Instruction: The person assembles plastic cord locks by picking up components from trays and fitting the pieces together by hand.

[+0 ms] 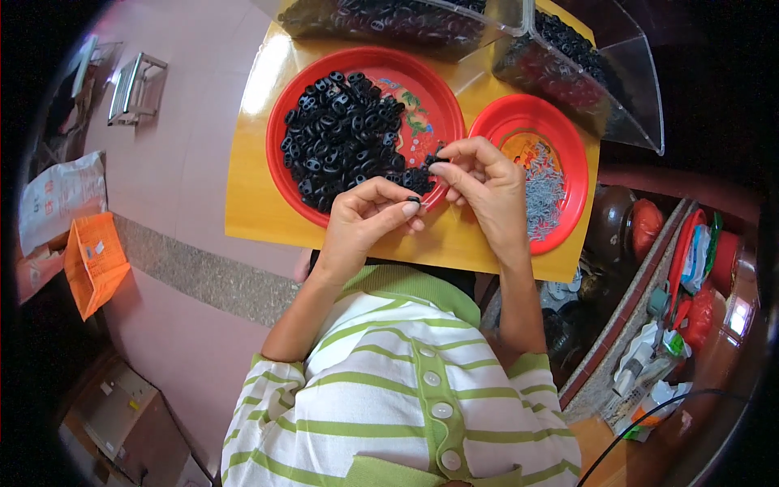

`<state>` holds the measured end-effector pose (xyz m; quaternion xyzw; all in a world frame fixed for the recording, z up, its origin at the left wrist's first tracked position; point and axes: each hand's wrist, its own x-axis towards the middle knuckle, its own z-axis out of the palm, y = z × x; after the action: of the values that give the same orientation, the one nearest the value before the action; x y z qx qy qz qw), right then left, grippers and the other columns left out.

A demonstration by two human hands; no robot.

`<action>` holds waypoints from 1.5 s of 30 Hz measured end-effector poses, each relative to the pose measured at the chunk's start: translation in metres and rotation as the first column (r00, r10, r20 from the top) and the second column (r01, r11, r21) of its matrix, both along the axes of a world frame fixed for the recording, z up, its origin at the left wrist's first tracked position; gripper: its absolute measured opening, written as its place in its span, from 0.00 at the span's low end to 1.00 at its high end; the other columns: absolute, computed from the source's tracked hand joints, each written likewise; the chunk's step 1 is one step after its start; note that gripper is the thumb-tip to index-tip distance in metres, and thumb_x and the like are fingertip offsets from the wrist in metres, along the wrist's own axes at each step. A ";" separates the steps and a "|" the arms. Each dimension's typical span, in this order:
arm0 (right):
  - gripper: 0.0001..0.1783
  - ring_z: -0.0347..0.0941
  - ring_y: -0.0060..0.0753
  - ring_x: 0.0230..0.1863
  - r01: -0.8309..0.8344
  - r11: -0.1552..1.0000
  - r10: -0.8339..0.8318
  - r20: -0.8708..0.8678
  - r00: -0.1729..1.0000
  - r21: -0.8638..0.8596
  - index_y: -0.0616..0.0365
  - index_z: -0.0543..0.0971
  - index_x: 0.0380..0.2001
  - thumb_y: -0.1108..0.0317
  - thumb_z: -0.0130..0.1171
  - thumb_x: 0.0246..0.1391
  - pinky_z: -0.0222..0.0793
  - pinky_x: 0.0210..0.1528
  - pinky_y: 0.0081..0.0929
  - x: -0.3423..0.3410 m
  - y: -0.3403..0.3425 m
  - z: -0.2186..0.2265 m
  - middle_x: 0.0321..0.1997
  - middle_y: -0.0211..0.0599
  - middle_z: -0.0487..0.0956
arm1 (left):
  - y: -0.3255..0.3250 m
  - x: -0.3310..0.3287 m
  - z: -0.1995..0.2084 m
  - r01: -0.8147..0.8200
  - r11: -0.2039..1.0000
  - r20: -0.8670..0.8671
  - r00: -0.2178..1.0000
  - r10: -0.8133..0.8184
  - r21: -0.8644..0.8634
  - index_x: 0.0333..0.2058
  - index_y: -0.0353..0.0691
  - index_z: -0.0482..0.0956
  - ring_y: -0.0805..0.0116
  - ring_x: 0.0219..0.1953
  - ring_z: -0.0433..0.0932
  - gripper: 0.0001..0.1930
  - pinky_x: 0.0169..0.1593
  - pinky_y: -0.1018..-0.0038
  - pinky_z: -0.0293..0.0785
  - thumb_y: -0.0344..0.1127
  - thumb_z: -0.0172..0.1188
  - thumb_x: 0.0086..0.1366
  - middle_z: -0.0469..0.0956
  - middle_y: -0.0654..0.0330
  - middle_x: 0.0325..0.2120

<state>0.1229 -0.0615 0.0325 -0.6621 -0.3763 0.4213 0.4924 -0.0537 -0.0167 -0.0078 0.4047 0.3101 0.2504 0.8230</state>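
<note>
Close together over the near right rim of a large red plate (280, 97), both my hands are closed in a pinch. Thumb and forefinger of my left hand (363, 217) grip a small black plastic part (414, 200). My right hand (487, 185) pinches another small black part (439, 160), whose shape is partly covered by the fingers. On the large plate lies a heap of black oval plastic pieces (341, 134), many with two holes. Just right of my right hand, a smaller red plate (573, 154) bears many thin grey metal pieces (542, 193), too small to tell exactly.
The plates stand on a yellow tabletop (251, 195). Clear bins (560, 73) of black pieces line its far side. A metal stool (136, 89) stands far left, near an orange bag (96, 261). Jars and bags (645, 227) crowd the right side.
</note>
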 end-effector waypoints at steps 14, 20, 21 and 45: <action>0.07 0.77 0.22 0.34 0.144 0.963 -0.056 -0.351 0.935 0.229 0.64 0.74 0.38 0.75 0.55 0.55 0.73 0.34 0.16 0.000 -0.031 -0.013 0.34 0.35 0.79 | -0.001 0.020 0.017 -0.099 0.991 0.136 0.987 0.085 0.096 0.34 0.32 0.75 0.72 0.32 0.78 0.04 0.38 0.77 0.74 0.24 0.57 0.58 0.78 0.57 0.31; 0.11 0.75 0.21 0.35 0.149 0.957 -0.060 -0.332 0.941 0.250 0.66 0.74 0.43 0.75 0.53 0.56 0.73 0.37 0.16 0.006 -0.043 -0.013 0.36 0.37 0.78 | -0.009 0.030 0.022 -0.101 0.990 0.025 0.995 0.099 0.101 0.33 0.33 0.76 0.76 0.28 0.77 0.04 0.35 0.81 0.72 0.26 0.59 0.58 0.78 0.61 0.28; 0.11 0.75 0.20 0.34 0.172 0.953 -0.077 -0.349 0.934 0.248 0.65 0.75 0.42 0.75 0.54 0.56 0.72 0.37 0.15 0.006 -0.044 -0.013 0.36 0.36 0.78 | -0.010 0.032 0.023 -0.103 0.991 0.003 0.995 0.103 0.090 0.33 0.33 0.76 0.76 0.28 0.76 0.04 0.34 0.81 0.72 0.26 0.59 0.58 0.78 0.61 0.28; 0.10 0.76 0.20 0.31 0.396 0.902 -0.136 -0.755 0.641 0.174 0.63 0.74 0.38 0.71 0.59 0.53 0.74 0.29 0.14 0.045 -0.086 -0.045 0.34 0.35 0.79 | -0.051 0.100 0.022 -0.107 0.981 -0.101 0.987 0.124 0.163 0.33 0.33 0.74 0.73 0.26 0.77 0.04 0.33 0.80 0.72 0.27 0.58 0.60 0.78 0.57 0.26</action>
<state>0.1683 -0.1477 -0.0126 -0.3984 -0.1103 0.5027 0.7593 0.0467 -0.0676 0.0146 0.4628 0.3574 0.2988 0.7542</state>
